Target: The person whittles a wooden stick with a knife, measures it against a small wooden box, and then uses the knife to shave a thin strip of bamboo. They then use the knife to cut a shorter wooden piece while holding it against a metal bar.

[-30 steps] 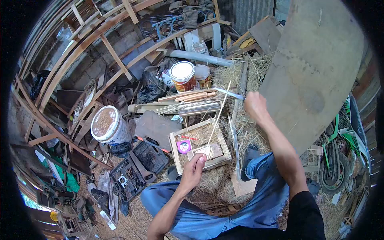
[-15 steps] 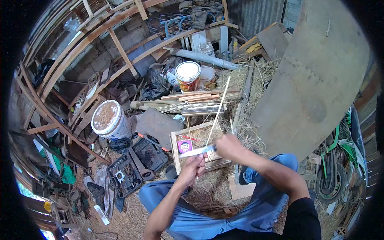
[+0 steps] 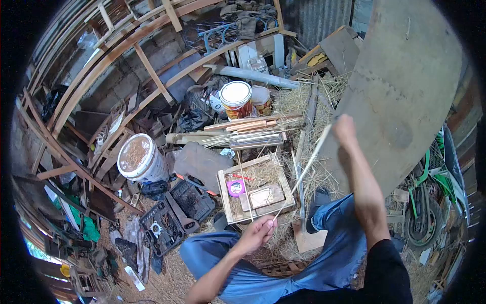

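My left hand (image 3: 257, 235), above my lap, is closed around the near end of a thin pale bamboo strip (image 3: 293, 188). The strip slants up and right toward my raised right hand (image 3: 345, 133). That hand is closed on a knife (image 3: 324, 138), whose pale, blurred blade lies along the upper strip; where blade and strip part is hard to make out. Beyond my left hand, a wooden frame box (image 3: 220, 195) on the ground holds a pink tape measure (image 3: 236, 188), a small wooden block (image 3: 265, 197), a red pencil-like stick (image 3: 240, 177) and straw.
An open tool case (image 3: 161, 228) and a sawdust-filled bucket (image 3: 147, 164) stand left. Wood strips (image 3: 253, 124) and a paint bucket (image 3: 236, 96) lie beyond the box. A large board (image 3: 395, 101) leans at the right, near my right arm.
My right hand has swept up and right with the knife, away from my left hand. My left hand has shifted slightly down and right, still gripping the strip, which now tilts further right.
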The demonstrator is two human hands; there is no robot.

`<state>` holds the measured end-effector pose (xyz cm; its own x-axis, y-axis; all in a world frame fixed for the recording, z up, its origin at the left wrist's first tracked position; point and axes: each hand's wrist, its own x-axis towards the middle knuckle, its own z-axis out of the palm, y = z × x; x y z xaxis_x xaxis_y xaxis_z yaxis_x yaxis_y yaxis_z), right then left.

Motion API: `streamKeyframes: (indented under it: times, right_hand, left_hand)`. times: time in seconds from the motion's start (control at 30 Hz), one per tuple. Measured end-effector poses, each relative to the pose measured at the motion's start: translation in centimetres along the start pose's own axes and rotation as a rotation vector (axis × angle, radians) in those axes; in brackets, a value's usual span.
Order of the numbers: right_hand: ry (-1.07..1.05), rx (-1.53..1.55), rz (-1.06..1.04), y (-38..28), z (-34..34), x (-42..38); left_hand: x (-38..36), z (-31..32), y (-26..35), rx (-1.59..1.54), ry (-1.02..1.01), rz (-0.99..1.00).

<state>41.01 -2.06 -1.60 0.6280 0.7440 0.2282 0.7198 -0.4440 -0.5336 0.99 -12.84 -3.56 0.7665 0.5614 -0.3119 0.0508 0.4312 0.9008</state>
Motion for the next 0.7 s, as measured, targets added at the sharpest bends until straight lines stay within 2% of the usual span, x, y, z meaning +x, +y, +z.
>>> streamKeyframes:
  times: [0.03, 0.07, 0.1, 0.13, 0.2, 0.27, 0.3, 0.37, 0.47, 0.53, 0.57, 0.63, 0.67, 0.7]
  right_hand:
    - [0.065, -0.085, 0.046, 1.5, -0.3, 1.0]
    - [0.067, -0.098, 0.04, 0.9, -0.5, 0.7]
    - [0.076, -0.069, -0.023, 0.3, -0.3, -0.2]
    - [0.083, -0.037, -0.085, -0.9, 0.0, -1.5]
    - [-0.098, 0.185, -0.141, -7.2, -1.7, -5.3]
    - [-0.228, 0.21, -0.485, -9.5, 0.7, -8.6]
    - [-0.229, 0.051, -0.682, -9.1, 3.1, -10.0]
    - [-0.484, -0.171, -0.82, -12.2, 2.1, -13.6]
    - [-0.439, -0.213, -0.775, -12.3, 3.1, -14.7]
    - [-0.388, -0.287, -0.577, -11.7, 3.0, -12.4]
    - [-0.29, -0.172, -0.486, -10.8, 3.1, -11.4]
    - [-0.19, -0.25, -0.518, -9.8, 2.5, -9.0]
    - [-0.187, -0.247, -0.515, -10.1, 2.1, -9.5]
    - [-0.238, -0.177, -0.6, -10.7, 1.5, -10.7]
  left_hand:
    - [0.5, -0.7, -0.8, -0.086, -0.028, 0.009]
    - [1.2, -1.5, -0.8, -0.045, 0.063, 0.034]
    - [1.8, -2.3, -0.8, -0.018, 0.156, 0.058]
    - [2.0, -2.4, 0.5, -0.135, 0.185, 0.06]
    - [2.7, -2.0, 3.0, -0.128, 0.296, 0.136]
    - [2.9, -2.3, 3.1, -0.112, 0.35, 0.169]
    - [3.7, -2.8, 2.5, -0.095, 0.334, 0.22]
    - [4.2, -2.7, 2.2, -0.071, 0.312, 0.269]
    - [3.8, -1.5, 2.3, -0.007, 0.279, 0.283]
    - [3.2, -0.5, 1.9, 0.004, 0.253, 0.225]
    - [3.0, -0.1, 1.7, 0.015, 0.231, 0.18]
    - [2.6, 0.1, 1.5, -0.006, 0.198, 0.164]
    - [2.6, -0.1, 1.4, -0.068, 0.179, 0.153]
    - [2.8, -0.3, 1.4, -0.135, 0.162, 0.147]
